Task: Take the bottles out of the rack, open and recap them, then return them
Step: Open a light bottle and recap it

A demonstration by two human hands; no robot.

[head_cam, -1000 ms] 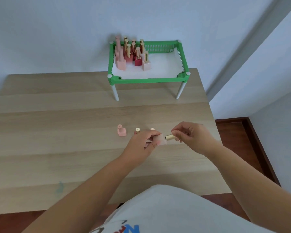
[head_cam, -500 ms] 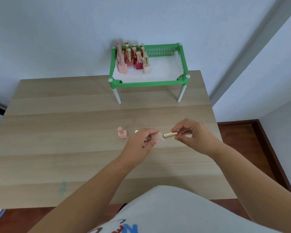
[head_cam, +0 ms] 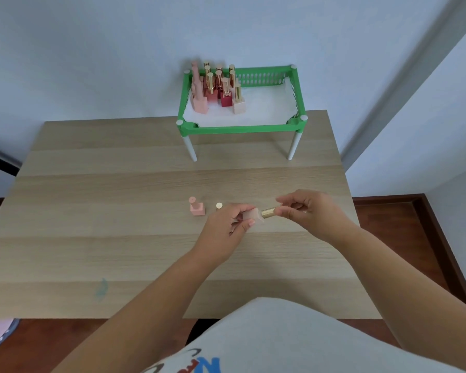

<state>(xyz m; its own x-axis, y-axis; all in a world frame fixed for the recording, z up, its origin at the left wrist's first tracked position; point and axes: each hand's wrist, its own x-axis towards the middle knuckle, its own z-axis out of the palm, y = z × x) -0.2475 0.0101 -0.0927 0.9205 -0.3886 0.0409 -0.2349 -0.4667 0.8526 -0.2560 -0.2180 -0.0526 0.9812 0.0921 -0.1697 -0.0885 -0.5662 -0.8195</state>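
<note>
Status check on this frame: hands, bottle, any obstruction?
Left hand grips pale pink bottle. Right hand pinches its gold cap. Two bottles wait on table. Nothing obstructing.

Gold cap (head_cam: 268, 212) now seated against pale bottle (head_cam: 251, 216).

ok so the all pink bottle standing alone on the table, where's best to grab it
Probably by its tall narrow cap, pinched from above. The pink bottle stands upright on the table with the cap on top and open space on its left. The left hand is nearest but holds another bottle, so it must free up first.
</note>
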